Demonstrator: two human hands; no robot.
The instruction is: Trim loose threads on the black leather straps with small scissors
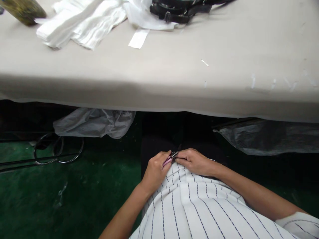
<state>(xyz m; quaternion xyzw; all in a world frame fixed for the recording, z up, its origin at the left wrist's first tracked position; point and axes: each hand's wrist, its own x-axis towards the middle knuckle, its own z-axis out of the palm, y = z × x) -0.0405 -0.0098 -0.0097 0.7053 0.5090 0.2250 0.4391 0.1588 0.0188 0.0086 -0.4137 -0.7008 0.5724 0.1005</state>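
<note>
In front of my lap, my left hand (156, 168) is closed around a small pink-handled metal tool (167, 161). Its slim silvery end slants up and to the right, towards my other hand; its exact kind is too small to make out. My right hand (195, 161) has thumb and forefinger pinched together right beside the metal tip. Whatever lies between those fingers is hidden. Both hands rest close to the striped white shirt (199, 209), below the table's edge.
The cloth-covered table (174, 76) spans the view ahead. On it lie folded white cloth strips (82, 26), a white paper piece (139, 38), a black strapped item (174, 11) and several scraps. Plastic bags (99, 122) hang beneath, near metal rings (59, 151) at left.
</note>
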